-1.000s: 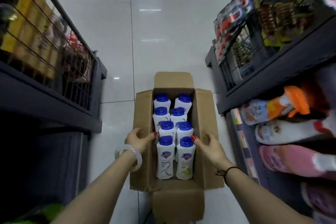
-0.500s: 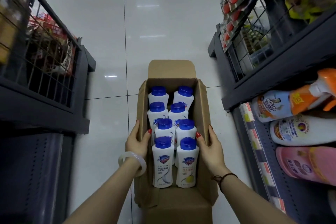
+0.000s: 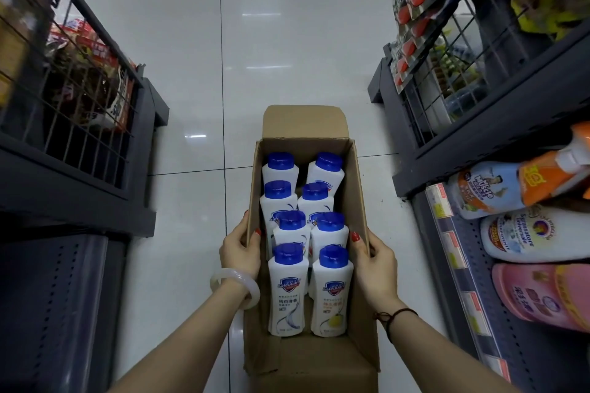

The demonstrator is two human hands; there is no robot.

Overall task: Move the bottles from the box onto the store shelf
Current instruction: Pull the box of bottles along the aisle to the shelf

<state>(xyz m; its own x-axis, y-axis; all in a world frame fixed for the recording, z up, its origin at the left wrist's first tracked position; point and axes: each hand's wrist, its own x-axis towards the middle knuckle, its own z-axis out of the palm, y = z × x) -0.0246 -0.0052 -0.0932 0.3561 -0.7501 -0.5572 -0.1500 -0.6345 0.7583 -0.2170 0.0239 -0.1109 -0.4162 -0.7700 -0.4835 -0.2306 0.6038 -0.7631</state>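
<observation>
An open cardboard box [image 3: 360,201] is in the aisle below me, flaps up. Inside stand several white bottles with blue caps in two rows; the nearest pair are a white-label bottle [image 3: 288,293] and a yellow-label bottle [image 3: 332,293]. My left hand [image 3: 240,249] grips the box's left wall, thumb inside. My right hand [image 3: 370,257] grips the right wall the same way. The store shelf [image 3: 453,252] is on the right, with price tags along its edge.
The right shelf holds an orange-and-white spray bottle [image 3: 510,188], a white bottle [image 3: 536,233] and a pink pack [image 3: 542,293]. Wire-fronted racks with packaged goods stand at upper right [image 3: 447,73] and at left [image 3: 79,99]. Glossy white tile floor [image 3: 271,57] runs ahead.
Both hands moved from the bottle tops onto the box's side walls and closed on them. The box has come closer to me and the view tilted down.
</observation>
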